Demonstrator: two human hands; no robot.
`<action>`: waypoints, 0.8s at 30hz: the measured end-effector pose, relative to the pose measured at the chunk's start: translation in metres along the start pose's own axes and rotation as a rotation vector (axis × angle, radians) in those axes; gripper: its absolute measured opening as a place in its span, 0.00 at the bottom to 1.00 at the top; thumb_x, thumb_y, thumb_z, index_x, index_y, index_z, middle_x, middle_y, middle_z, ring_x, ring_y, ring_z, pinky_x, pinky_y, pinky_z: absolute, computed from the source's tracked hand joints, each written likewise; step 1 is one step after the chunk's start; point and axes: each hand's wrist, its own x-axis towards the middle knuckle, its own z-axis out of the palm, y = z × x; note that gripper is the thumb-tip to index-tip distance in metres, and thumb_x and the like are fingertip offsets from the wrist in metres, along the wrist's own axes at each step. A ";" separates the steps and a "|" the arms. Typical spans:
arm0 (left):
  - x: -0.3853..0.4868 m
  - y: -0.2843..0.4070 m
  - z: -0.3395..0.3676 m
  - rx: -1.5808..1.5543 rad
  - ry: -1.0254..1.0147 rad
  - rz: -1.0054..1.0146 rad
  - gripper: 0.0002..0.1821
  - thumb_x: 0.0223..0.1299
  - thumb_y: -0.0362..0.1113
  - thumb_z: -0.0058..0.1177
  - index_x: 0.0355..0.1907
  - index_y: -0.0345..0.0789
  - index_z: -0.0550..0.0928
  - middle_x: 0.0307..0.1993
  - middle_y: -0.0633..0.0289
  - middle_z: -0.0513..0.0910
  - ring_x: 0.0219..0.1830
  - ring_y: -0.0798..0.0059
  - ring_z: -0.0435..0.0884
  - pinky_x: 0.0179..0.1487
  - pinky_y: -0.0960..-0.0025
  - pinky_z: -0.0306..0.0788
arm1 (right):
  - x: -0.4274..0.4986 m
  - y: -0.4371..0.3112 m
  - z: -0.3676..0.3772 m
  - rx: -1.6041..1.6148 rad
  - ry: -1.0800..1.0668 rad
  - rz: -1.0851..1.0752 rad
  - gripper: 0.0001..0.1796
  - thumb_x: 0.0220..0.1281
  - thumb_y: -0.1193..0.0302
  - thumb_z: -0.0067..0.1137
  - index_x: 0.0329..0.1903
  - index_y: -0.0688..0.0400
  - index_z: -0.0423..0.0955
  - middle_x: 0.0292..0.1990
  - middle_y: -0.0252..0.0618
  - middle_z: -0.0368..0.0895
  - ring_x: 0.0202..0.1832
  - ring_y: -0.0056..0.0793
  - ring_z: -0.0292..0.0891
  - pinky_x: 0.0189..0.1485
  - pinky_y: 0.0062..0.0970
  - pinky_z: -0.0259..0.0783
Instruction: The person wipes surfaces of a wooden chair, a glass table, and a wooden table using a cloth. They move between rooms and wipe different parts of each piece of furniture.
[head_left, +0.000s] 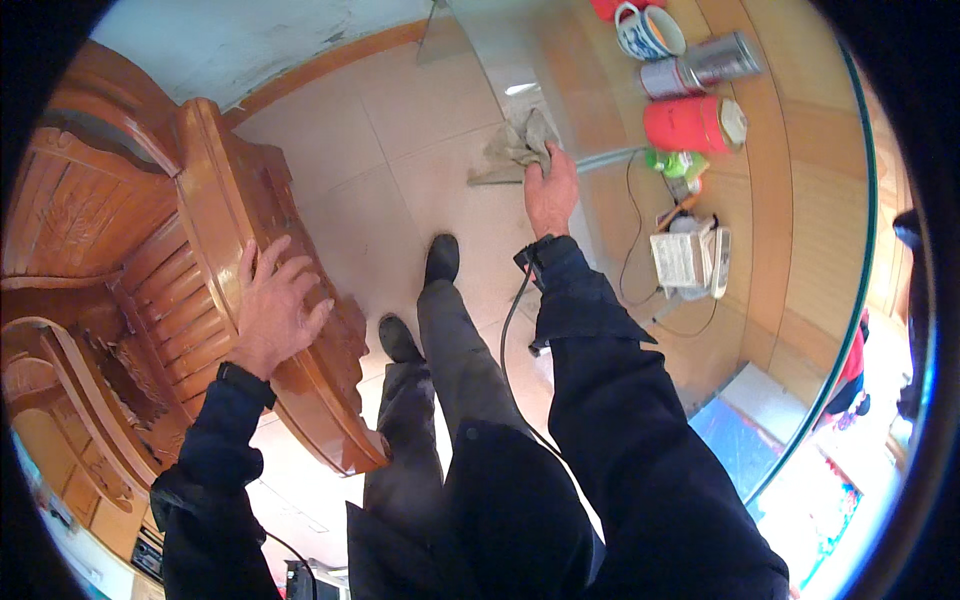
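Observation:
My right hand (553, 193) holds a crumpled grey cloth (529, 139) at the edge of a glass tabletop (600, 180), with the thumb and fingers closed on it. The cloth rests against the glass. On the other side, my left hand (276, 307) lies with spread fingers on the broad armrest (217, 202) of a carved, varnished wooden chair. Nothing is held in it. Right of the cloth, a red canister (686, 124) lies near a metal tin (724, 58) and a blue-and-white mug (649, 34).
A thin cable (630, 217) runs by a bundle of white papers or boxes (686, 259) at the right. A wall (262, 37) with wooden skirting stands beyond the tiled floor (337, 120). Another cable (506, 337) hangs from my right cuff. My shoes (442, 259) stand between chair and table.

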 end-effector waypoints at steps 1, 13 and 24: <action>0.000 0.000 0.000 0.013 -0.002 0.005 0.17 0.53 0.50 0.59 0.39 0.40 0.85 0.52 0.64 0.80 0.69 0.57 0.62 0.76 0.45 0.39 | -0.020 0.008 -0.005 0.003 0.015 -0.006 0.25 0.54 0.71 0.58 0.57 0.62 0.72 0.53 0.54 0.76 0.57 0.52 0.70 0.61 0.44 0.65; -0.003 0.004 0.010 0.149 0.025 0.092 0.15 0.55 0.48 0.58 0.37 0.39 0.86 0.50 0.63 0.81 0.69 0.57 0.62 0.75 0.47 0.39 | -0.204 0.075 -0.084 -0.039 0.095 0.373 0.27 0.55 0.70 0.59 0.59 0.58 0.70 0.56 0.51 0.74 0.57 0.53 0.69 0.62 0.43 0.66; -0.006 0.000 0.015 0.231 0.008 0.121 0.14 0.59 0.48 0.55 0.38 0.42 0.86 0.51 0.66 0.80 0.69 0.56 0.62 0.75 0.46 0.37 | -0.274 0.085 -0.106 -0.051 0.109 0.646 0.26 0.56 0.71 0.58 0.60 0.58 0.69 0.59 0.50 0.71 0.59 0.52 0.67 0.62 0.43 0.66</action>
